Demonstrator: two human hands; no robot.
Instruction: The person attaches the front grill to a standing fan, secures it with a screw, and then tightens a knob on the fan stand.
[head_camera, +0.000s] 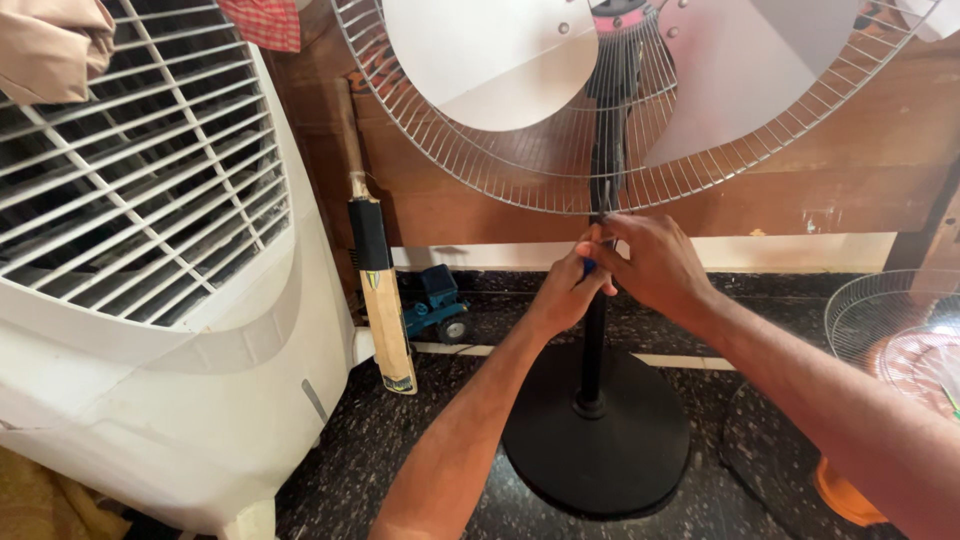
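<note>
1. Two hands meet at the bottom of the wire fan guard (640, 120), just above the black pole (594, 350).
2. The left hand (565, 290) is closed around a small blue tool (590, 266).
3. The right hand (655, 262) curls over it, pinching the guard's rim.

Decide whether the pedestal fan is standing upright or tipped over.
Upright. The pedestal fan has its pole rising straight from the round black base, which sits flat on the dark floor.
</note>
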